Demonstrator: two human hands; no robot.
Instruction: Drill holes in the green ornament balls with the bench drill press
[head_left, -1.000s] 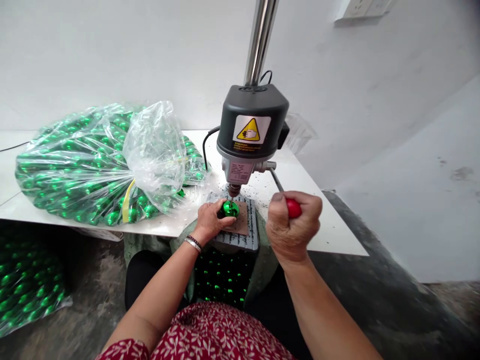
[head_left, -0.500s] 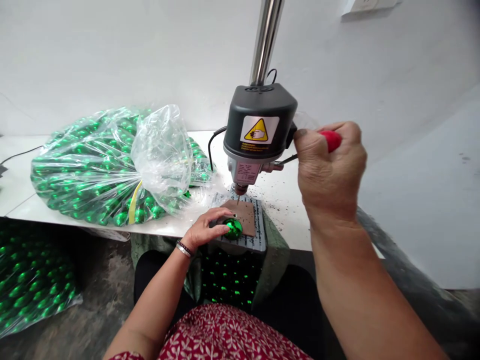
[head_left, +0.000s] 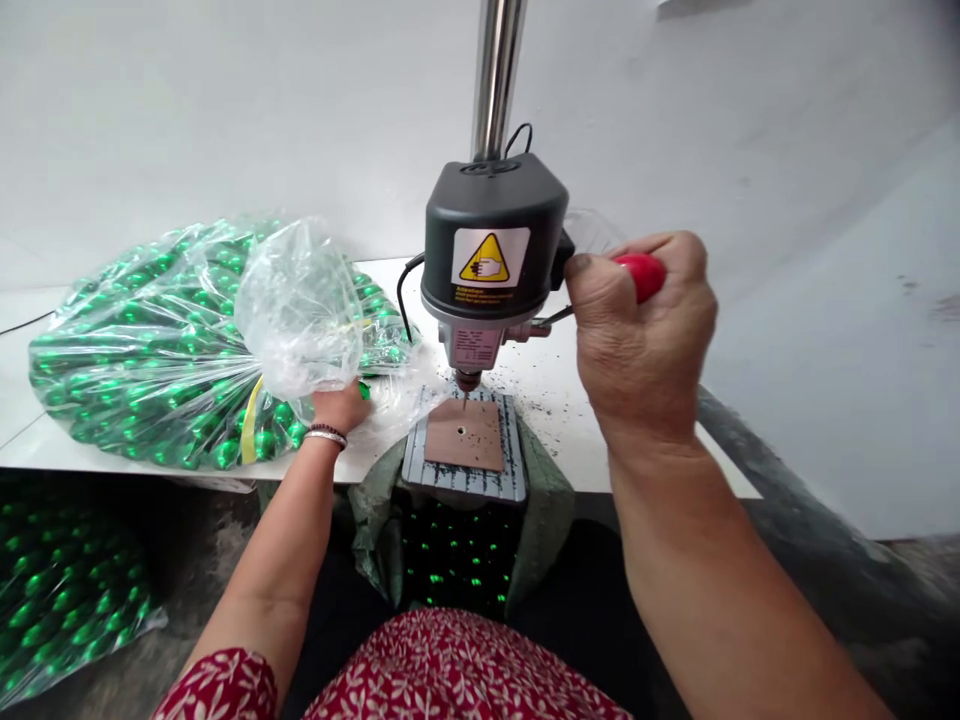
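My right hand [head_left: 649, 335] is wrapped round the red knob [head_left: 643, 276] on the feed lever of a small bench drill press [head_left: 495, 240]. Below its chuck, a thin drill bit [head_left: 464, 402] points down at a brown board [head_left: 480, 450] with a small hole in it, lying on the slotted metal base [head_left: 514, 440]. My left hand [head_left: 341, 407] reaches under the loose plastic of a clear bag [head_left: 300, 310] full of shiny green balls. One green ball [head_left: 364, 391] shows beside its fingers, which are mostly hidden, so I cannot tell whether they grip it.
Dark shavings [head_left: 540, 395] are scattered over the white table [head_left: 592, 440]. Green cloth [head_left: 544, 470] drapes below the base around more green balls [head_left: 457, 560]. Another bag of green balls [head_left: 67, 590] stands on the floor at left. A black cable [head_left: 403, 300] hangs beside the drill.
The green ball that my left hand held on the board is gone from there. My left hand has moved left into the bag. My right hand stays on the red knob.
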